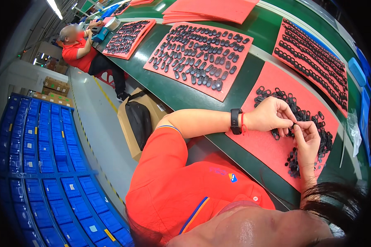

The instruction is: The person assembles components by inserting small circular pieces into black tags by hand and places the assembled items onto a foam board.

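Note:
My left hand, with a black watch and a red string at the wrist, meets my right hand above a red foam sheet. Fingertips of both hands are pinched together around a small black part, mostly hidden by the fingers. Under and beyond the hands lies a loose heap of black oval ring-shaped pieces. Small round black pieces are scattered on the sheet beside my right hand.
Foam sheets with rows of black pieces lie left and far right on the green table. A clear plastic bag hangs rightward. Left are a cardboard box, blue bins and a seated co-worker.

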A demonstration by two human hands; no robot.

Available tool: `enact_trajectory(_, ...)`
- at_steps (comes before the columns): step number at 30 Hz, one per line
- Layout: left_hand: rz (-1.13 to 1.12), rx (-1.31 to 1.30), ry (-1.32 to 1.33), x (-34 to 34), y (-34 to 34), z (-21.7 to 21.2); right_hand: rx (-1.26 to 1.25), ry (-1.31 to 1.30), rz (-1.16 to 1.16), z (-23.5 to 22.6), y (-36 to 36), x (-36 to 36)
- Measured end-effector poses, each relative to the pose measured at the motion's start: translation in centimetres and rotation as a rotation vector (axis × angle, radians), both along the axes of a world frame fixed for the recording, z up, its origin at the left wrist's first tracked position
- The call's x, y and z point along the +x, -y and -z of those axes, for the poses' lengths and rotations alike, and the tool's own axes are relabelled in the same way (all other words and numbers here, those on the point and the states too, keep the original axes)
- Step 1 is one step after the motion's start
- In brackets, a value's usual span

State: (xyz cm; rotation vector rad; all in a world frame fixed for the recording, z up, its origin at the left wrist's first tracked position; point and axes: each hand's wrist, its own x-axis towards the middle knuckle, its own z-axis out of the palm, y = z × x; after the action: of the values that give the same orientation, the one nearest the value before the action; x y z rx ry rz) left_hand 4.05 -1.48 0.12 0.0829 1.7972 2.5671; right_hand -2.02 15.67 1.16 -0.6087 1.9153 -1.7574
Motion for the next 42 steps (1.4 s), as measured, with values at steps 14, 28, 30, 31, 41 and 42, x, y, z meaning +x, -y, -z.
enact_trajectory(14, 0.002, -0.053, -0.012, 0.58, -0.06, -0.21, -0.019, -0.053, -0.01, 0.45, 0.1, 0.49)
enact_trajectory(28, -0.017, -0.046, -0.033, 0.5, -0.38, 0.08, -0.033, -0.019, -0.021, 0.42, -0.15, 0.29)
enact_trajectory(30, -0.013, 0.031, -0.015, 0.3, -0.31, 0.23, -0.03, -0.043, -0.008, 0.52, -0.12, 0.39)
enact_trajectory(31, -0.003, -0.025, -0.016, 0.31, -0.21, 0.24, -0.042, -0.055, 0.006, 0.55, -0.15, 0.45)
enact_trajectory(41, 0.028, -0.008, -0.009, 0.19, 0.11, 0.18, -0.037, -0.052, 0.009, 0.43, 0.16, 0.26)
enact_trajectory(42, 0.031, -0.01, -0.008, 0.19, 0.19, 0.14, -0.048, -0.041, 0.002, 0.38, 0.22, 0.31)
